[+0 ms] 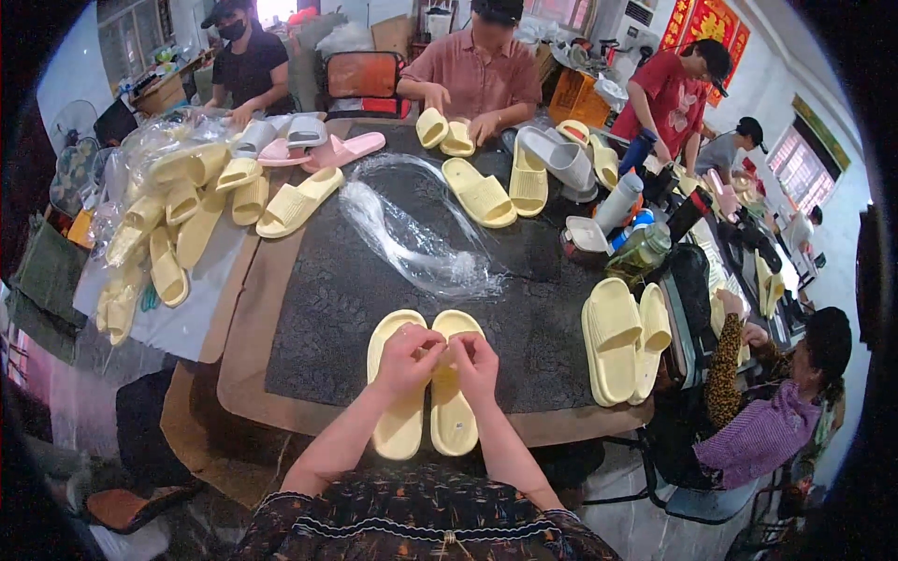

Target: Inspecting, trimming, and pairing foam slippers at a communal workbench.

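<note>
From where I stand, the brown table (552, 427) takes up most of the room, its top covered by a black patterned mat (323, 351). Across from the wearer is a co-worker in a pink shirt (482, 70), hands at 2 yellow slippers; at the right sits another in purple (762, 435). On the left is a big heap of yellow slides (201, 168), part of it in clear plastic. A crumpled sheet of clear film (412, 251) sprawls mid-table, just beyond the working spot and rather in the way. Right of the wearer 2 yellow slides (613, 327) stand side by side, unwrapped. The pair being handled, a left slide (398, 430) and a right slide (451, 397), lies directly before the wearer, toes away, heels at the near edge. It is bare, so I judge the work on it under way, not finished; the loose slides about the table seem left to do. A green bottle (643, 251) and a lidded food container (586, 234) crowd the right. Over the straps, the left hand (410, 360) and right hand (474, 363) are curled, fingertips pinched close together; I cannot tell what they grip. Smallest is a pale sticker (459, 425) on the right heel.
</note>
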{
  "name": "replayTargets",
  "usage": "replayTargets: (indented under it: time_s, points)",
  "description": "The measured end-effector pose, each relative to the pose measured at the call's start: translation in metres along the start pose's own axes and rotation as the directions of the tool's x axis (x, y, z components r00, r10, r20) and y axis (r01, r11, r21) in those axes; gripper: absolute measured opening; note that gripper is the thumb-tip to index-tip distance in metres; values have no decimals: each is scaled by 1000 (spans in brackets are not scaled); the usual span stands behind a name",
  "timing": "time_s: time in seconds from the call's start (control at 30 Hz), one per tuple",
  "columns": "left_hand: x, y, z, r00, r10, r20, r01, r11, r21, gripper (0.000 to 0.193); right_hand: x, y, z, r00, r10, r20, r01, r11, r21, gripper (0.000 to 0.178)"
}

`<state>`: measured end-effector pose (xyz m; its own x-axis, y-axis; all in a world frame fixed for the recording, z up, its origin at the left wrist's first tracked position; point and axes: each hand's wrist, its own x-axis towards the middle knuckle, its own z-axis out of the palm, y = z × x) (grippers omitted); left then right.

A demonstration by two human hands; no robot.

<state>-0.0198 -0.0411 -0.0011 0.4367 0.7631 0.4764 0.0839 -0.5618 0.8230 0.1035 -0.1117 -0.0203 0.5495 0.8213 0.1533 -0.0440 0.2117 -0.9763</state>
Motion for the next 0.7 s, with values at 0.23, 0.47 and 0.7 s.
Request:
replayTargets:
  time_s: [0.23, 0.47, 0.7]
  points:
    - [2, -3, 0, 998, 64, 6, -64, 998, 4, 6, 2, 7, -8, 999, -34, -31, 35, 999, 41, 9]
    - [-2, -5, -2, 999, 34, 19, -34, 999, -11, 6, -1, 4, -11, 1000, -5, 6, 4, 995, 100, 9]
    - [-1, -8, -1, 1000, 17, -11, -17, 1000, -20, 6, 4, 6, -11, 999, 40, 19, -42, 993, 113, 8]
